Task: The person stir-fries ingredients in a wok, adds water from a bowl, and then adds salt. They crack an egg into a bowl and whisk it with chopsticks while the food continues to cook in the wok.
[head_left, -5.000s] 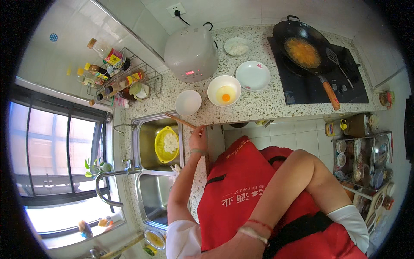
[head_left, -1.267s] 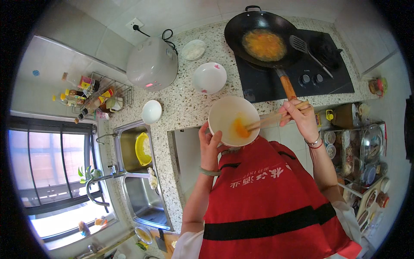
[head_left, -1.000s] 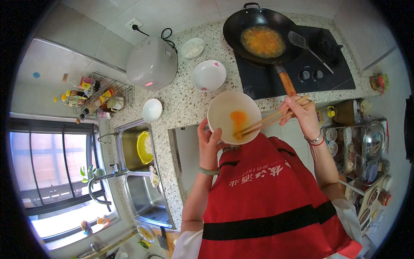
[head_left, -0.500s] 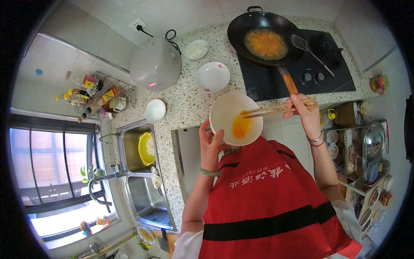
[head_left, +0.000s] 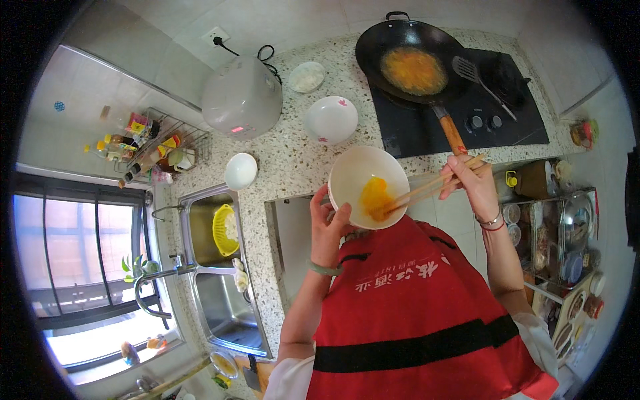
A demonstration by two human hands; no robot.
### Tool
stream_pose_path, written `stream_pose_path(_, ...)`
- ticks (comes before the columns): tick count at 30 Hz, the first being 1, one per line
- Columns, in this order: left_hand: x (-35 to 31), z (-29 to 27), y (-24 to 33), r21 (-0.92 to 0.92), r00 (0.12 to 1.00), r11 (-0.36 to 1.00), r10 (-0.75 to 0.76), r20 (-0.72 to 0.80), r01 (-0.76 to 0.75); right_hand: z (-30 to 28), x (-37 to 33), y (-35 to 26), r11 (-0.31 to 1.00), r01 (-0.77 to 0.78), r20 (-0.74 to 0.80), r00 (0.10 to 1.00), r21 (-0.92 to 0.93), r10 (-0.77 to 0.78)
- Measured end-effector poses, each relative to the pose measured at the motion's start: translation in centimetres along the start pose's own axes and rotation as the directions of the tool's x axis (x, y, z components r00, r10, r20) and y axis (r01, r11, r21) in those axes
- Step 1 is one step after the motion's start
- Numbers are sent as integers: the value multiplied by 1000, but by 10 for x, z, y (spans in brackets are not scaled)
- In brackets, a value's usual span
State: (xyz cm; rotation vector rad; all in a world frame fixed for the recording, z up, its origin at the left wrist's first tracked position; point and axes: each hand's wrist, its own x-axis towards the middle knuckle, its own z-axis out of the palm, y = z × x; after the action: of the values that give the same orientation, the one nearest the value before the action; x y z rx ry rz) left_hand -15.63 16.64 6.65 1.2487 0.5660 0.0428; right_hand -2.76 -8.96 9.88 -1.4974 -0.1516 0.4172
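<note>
My left hand (head_left: 328,223) grips a white bowl (head_left: 350,175) by its left side, with the thumb near the rim. Inside lies yellow-orange egg (head_left: 376,199), pooled low in the bowl. A pair of wooden chopsticks (head_left: 427,189) is pinched in my right hand (head_left: 469,179), their tips dipped in the egg. Beyond that hand, the wooden handle (head_left: 453,135) of a black wok (head_left: 373,63) points toward me. The wok sits on the hob and holds an orange-yellow soupy liquid (head_left: 415,71).
A slotted spatula (head_left: 481,81) lies across the wok's right edge and the black hob (head_left: 427,133). On the speckled counter stand a rice cooker (head_left: 241,100), a flower-patterned bowl (head_left: 331,120), a small white bowl (head_left: 241,171) and a bowl with white contents (head_left: 307,78). Left is a double sink (head_left: 230,307) holding a yellow basket (head_left: 220,233).
The chopsticks have swept to the lower right of the bowl and tilt more steeply. The egg has shifted with them. Both hands keep their holds.
</note>
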Motion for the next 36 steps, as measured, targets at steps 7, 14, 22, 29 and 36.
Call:
stream_pose_path(7, 0, 3, 7, -20, 1000, 1000, -12, -9, 11, 1, 8, -3, 999, 39, -57, 998, 14, -38)
stream_pose_path(14, 5, 6, 12, -37, 1000, 999, -10, 0, 10, 7, 17, -3, 996, 89, -112, 990, -3, -89)
stream_pose_path(22, 13, 10, 15, -22, 1000, 1000, 15, 15, -15, 1, 20, -3, 995, 93, -142, 986, 44, -86)
stream_pose_path(29, 18, 15, 16, 0, 1000, 1000, 7, 21, -7, -4, 18, -4, 998, 54, -98, 994, 31, -51)
stream_pose_path(36, 19, 16, 15, -91, 1000, 996, 3, 12, -2, -9, 20, -3, 999, 50, -61, 997, 19, -48)
